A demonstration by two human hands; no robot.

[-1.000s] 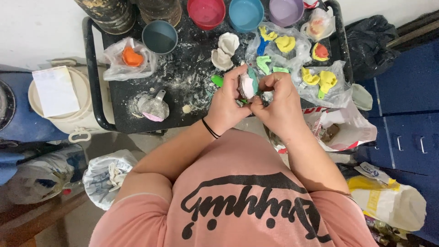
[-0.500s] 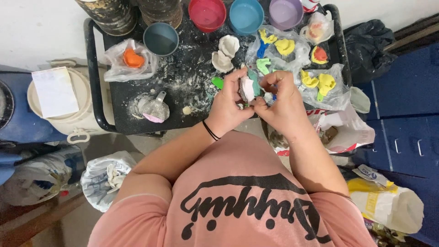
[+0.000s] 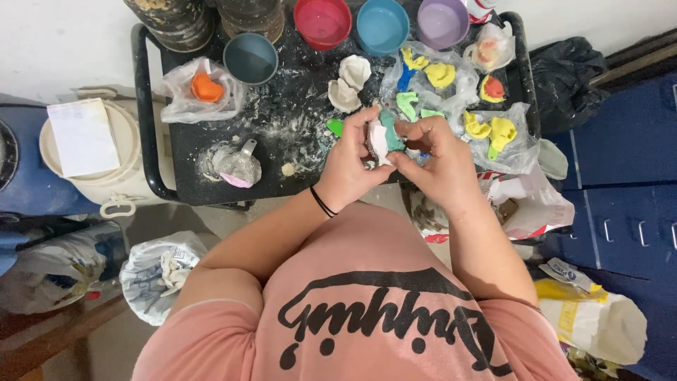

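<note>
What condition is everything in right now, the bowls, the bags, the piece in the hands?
Left hand: gripping the white and green piece.
Right hand: pinching the same piece.
White and green piece: held above the cart's edge.
Red bowl: upright, looks empty.
Blue bowl: upright, looks empty.
Purple bowl: upright, looks empty.
Grey cup: upright, looks empty.
Bag with orange piece: open.
Scoop: lying in spilled powder.
Black cart: dusted with white powder.

Left hand [image 3: 350, 164], right hand [image 3: 438, 159], gripping seemingly green-white cast [image 3: 384, 135]
</note>
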